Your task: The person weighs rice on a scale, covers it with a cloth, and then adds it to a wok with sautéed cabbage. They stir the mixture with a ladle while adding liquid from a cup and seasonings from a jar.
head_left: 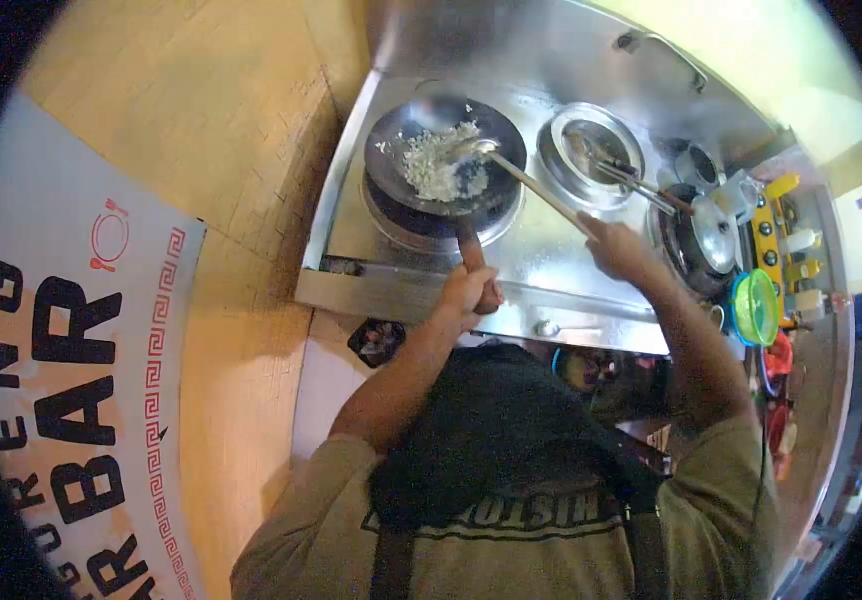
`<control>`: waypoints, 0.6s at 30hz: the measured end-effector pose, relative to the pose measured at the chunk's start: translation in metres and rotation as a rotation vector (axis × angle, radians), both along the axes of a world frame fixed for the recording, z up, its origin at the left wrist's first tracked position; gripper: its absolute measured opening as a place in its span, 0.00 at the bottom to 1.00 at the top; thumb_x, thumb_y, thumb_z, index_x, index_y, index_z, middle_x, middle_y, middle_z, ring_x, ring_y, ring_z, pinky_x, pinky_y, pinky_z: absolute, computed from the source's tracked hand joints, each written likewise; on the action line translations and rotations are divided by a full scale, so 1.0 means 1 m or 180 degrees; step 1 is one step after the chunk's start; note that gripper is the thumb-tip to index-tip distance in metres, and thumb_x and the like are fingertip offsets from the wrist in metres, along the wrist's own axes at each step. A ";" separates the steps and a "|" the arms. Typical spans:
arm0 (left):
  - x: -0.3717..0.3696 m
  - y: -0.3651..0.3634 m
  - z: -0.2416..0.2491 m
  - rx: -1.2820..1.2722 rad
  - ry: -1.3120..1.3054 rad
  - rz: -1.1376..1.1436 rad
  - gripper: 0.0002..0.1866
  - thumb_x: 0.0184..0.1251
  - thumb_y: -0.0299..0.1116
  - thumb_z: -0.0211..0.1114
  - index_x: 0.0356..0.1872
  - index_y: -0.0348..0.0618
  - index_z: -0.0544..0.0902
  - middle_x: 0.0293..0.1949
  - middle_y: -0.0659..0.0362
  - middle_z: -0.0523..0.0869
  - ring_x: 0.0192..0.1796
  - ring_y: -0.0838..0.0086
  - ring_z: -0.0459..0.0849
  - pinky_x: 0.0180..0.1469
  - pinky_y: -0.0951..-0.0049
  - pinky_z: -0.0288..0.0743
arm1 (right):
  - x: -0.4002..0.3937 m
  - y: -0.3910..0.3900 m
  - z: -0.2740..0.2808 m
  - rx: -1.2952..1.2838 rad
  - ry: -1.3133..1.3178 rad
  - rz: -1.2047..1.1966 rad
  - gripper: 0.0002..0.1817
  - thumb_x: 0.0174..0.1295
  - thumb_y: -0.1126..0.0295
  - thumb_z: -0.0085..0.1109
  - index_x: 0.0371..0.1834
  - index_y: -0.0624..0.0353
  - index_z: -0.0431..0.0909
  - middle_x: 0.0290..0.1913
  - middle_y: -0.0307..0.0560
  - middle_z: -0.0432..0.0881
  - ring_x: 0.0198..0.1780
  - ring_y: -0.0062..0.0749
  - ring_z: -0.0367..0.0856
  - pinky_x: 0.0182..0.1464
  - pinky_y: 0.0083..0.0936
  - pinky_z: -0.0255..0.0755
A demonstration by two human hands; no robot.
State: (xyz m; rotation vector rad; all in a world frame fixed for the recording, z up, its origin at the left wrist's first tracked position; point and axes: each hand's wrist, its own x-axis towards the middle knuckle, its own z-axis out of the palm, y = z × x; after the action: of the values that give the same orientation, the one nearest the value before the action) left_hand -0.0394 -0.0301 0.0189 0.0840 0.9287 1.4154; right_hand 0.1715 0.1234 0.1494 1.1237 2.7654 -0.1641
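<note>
A dark wok (383, 165) sits over the left burner, with white rice (436, 168) in it. My left hand (466, 290) is closed around the wok's brown wooden handle (468, 245). In my right hand (619, 250) is the long shaft of a ladle (541, 192), which slants down to the left. Its metal head is in the wok, touching the rice. The ladle's exact bowl shape is partly blurred.
Right of the wok is a round metal pot (591, 110) on the steel stove top (561, 270). Beyond it are tongs-like utensils (641, 187), a lidded dark pot (716, 235) and a green basket (756, 305). A spoon (551, 328) lies on the front ledge. A wall stands left.
</note>
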 end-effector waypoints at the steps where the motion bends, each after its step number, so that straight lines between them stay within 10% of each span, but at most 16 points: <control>1: -0.002 -0.005 -0.009 0.0131 -0.0037 -0.0021 0.08 0.59 0.25 0.63 0.33 0.37 0.70 0.22 0.57 0.74 0.20 0.68 0.77 0.22 0.62 0.76 | -0.002 0.014 -0.023 -0.0126 0.0563 0.0025 0.26 0.64 0.68 0.47 0.67 0.50 0.65 0.29 0.58 0.80 0.34 0.47 0.84 0.35 0.42 0.78; 4: -0.006 -0.010 -0.013 0.0036 -0.0290 0.0247 0.13 0.59 0.24 0.63 0.40 0.38 0.67 0.24 0.58 0.73 0.21 0.70 0.76 0.23 0.62 0.77 | -0.040 0.010 -0.056 -0.0285 0.1060 -0.0485 0.24 0.65 0.67 0.48 0.66 0.54 0.67 0.28 0.60 0.81 0.34 0.52 0.84 0.36 0.45 0.77; 7: -0.007 -0.009 -0.018 -0.0029 -0.0166 0.0226 0.13 0.59 0.24 0.63 0.39 0.38 0.67 0.23 0.58 0.73 0.20 0.70 0.76 0.21 0.62 0.76 | -0.088 -0.009 -0.006 -0.2499 0.1182 -0.1631 0.24 0.65 0.66 0.49 0.65 0.57 0.67 0.33 0.67 0.81 0.37 0.62 0.82 0.40 0.46 0.76; 13: -0.015 -0.016 -0.025 -0.0120 0.0470 0.0044 0.10 0.58 0.26 0.65 0.36 0.41 0.71 0.20 0.59 0.75 0.17 0.69 0.77 0.17 0.65 0.73 | -0.109 -0.014 -0.049 -0.0896 0.0758 -0.0223 0.25 0.64 0.67 0.47 0.66 0.57 0.64 0.31 0.64 0.82 0.34 0.58 0.83 0.37 0.47 0.76; 18: -0.038 -0.013 -0.034 -0.0331 0.0184 -0.0370 0.08 0.56 0.25 0.65 0.32 0.38 0.72 0.20 0.59 0.75 0.17 0.68 0.77 0.17 0.66 0.71 | -0.061 -0.065 0.039 -0.0417 -0.0760 0.0080 0.30 0.63 0.71 0.44 0.71 0.57 0.55 0.33 0.60 0.83 0.34 0.52 0.84 0.38 0.46 0.78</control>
State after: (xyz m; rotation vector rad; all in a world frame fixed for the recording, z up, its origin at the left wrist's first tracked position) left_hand -0.0770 -0.0432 -0.0148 0.1000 1.0275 1.2609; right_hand 0.1109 0.0581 0.1887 1.0044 2.5185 -0.1917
